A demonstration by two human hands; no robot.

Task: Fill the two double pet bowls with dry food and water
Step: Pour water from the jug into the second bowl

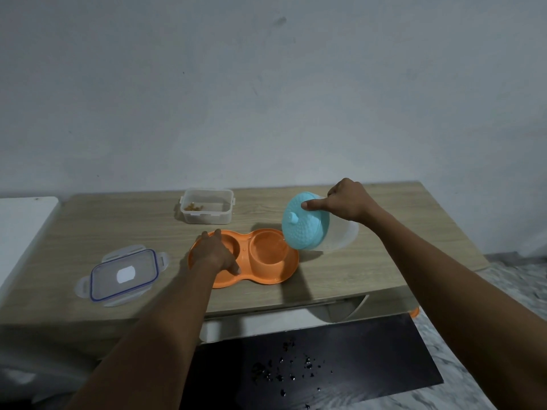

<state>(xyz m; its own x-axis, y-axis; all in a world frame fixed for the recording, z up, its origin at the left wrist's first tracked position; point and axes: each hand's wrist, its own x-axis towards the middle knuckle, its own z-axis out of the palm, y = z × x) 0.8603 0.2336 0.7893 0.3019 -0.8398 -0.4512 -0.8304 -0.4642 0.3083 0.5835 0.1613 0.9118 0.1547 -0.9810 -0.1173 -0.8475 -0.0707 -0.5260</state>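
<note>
The orange double bowl (266, 276) is sitting near the front edge of the table (340, 270), with bare wood lying open to its right and a clear lid (124, 275) lying flat well apart on its left. The left hand (214, 250) is resting on the bowl's left compartment with its fingers spread. The right hand (346, 202) is gripping a tilted, teal-lidded water container (305, 224) over the right compartment, fingers curled round it and the forefinger pressing on the lid. Behind the bowl, an open food box (206, 213) is holding only a few kibbles in one corner.
</note>
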